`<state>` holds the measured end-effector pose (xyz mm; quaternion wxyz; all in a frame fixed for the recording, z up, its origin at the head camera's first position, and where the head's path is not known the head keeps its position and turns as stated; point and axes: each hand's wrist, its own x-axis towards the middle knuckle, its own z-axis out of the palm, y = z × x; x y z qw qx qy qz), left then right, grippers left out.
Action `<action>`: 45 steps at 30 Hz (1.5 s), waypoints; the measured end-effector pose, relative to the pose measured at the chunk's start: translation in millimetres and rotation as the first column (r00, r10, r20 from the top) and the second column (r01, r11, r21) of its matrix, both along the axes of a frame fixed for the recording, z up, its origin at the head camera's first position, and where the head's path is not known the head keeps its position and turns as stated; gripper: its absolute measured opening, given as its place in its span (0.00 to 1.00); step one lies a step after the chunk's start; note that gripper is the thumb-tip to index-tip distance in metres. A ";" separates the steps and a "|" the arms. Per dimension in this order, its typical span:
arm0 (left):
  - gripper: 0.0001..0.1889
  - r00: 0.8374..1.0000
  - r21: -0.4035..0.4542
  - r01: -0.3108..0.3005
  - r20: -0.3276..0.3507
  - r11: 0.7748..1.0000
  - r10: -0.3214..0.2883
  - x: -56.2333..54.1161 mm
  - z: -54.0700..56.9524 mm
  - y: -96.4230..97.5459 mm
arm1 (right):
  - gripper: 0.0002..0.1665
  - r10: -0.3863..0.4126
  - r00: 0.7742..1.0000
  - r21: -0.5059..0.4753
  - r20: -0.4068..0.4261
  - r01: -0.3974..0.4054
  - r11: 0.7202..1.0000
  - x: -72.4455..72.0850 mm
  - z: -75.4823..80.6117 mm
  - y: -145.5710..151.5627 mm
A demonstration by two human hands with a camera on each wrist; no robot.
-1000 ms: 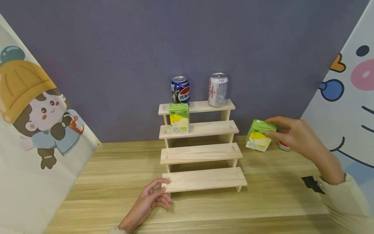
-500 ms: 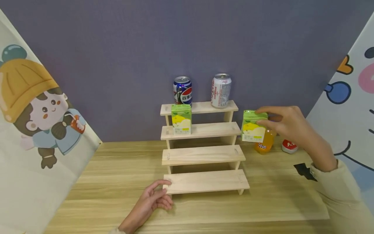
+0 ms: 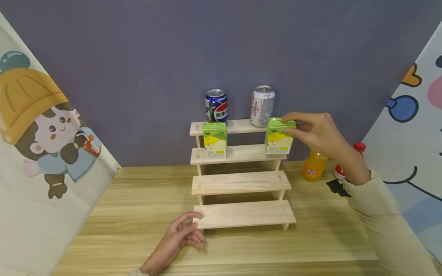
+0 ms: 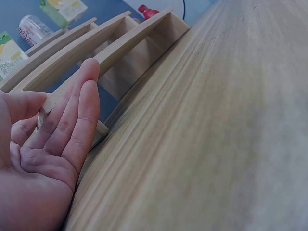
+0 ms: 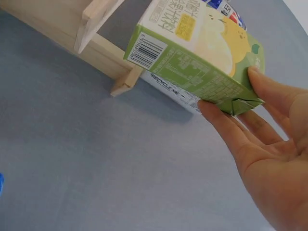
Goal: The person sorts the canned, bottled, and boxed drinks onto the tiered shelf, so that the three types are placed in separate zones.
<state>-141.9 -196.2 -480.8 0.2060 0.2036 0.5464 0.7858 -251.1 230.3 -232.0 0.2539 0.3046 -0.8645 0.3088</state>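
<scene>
One green juice carton (image 3: 279,140) sits in the pinch of a person's right hand (image 3: 317,132), held by its upper edge at the right end of a wooden rack's (image 3: 241,182) second step from the top; whether its base touches the wood cannot be told. Letting go with the base uneven or overhanging could tip it toward the orange bottle (image 3: 313,168) on the surface (image 3: 155,207) below, while pushing too far back might jostle the white can (image 3: 262,105) on the top step. The left hand (image 3: 181,232) grips the lowest step's left end; a slack hold there could let the rack shift. Half a second earlier, the carton hung beyond the rack's right side, partly covering the bottle.
</scene>
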 end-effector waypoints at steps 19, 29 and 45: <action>0.19 1.000 0.023 0.002 -0.007 1.000 -0.002 1.6 -1.2 0.7 | 0.14 0.047 0.993 -0.107 0.113 -0.035 0.994 -35.1 -21.1 -10.4; 0.20 0.999 -0.046 -0.026 0.040 0.999 0.028 2.2 2.8 1.7 | 0.15 0.074 0.991 -0.149 0.112 -0.057 0.987 -45.5 -38.4 -7.4; 0.19 1.000 -0.038 -0.015 0.023 0.999 0.016 1.9 2.9 1.8 | 0.21 0.013 0.989 -0.259 0.145 0.025 0.966 -39.5 -53.8 -14.0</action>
